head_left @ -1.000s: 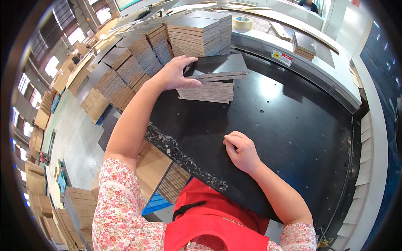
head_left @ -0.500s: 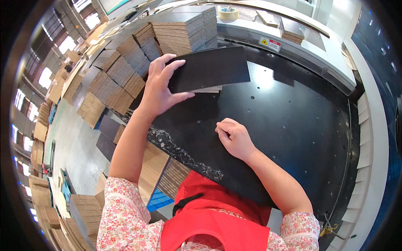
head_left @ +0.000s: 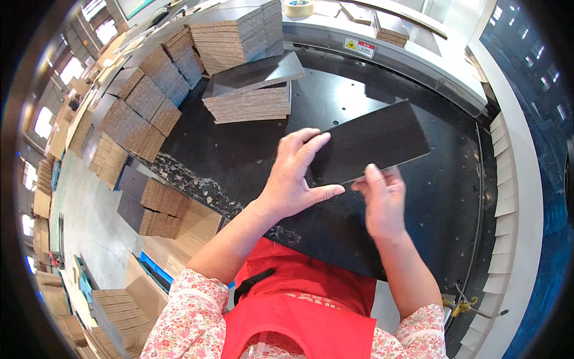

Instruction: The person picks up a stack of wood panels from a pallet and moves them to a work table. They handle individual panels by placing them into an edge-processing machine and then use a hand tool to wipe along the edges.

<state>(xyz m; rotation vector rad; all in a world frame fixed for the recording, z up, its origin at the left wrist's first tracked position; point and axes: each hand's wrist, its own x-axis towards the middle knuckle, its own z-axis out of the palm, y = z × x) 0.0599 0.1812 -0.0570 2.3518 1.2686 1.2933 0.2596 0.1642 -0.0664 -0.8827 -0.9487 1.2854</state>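
A thin rectangular dark board (head_left: 373, 140) is tilted over the black work table (head_left: 335, 239). My left hand (head_left: 293, 170) grips its left end, fingers at the far edge and thumb at the near edge. My right hand (head_left: 385, 203) pinches the near edge toward the right, thumb uppermost; its fingers are partly hidden and slightly blurred. Beyond my left hand lies a short stack of boards (head_left: 248, 106) with brown particle edges. Its top board (head_left: 257, 73) sits askew, one end raised off the stack.
Tall stacks of boards (head_left: 233, 43) line the table's far left side. A white machine ledge (head_left: 430, 72) bounds the back, with a tape roll (head_left: 298, 8) and small boards (head_left: 391, 29) on it. More boards (head_left: 161, 206) stand below the left edge.
The dark board has come right and nearer with my left hand, uncovering the short stack. My right hand has moved from resting closed on the table to the board's near edge.
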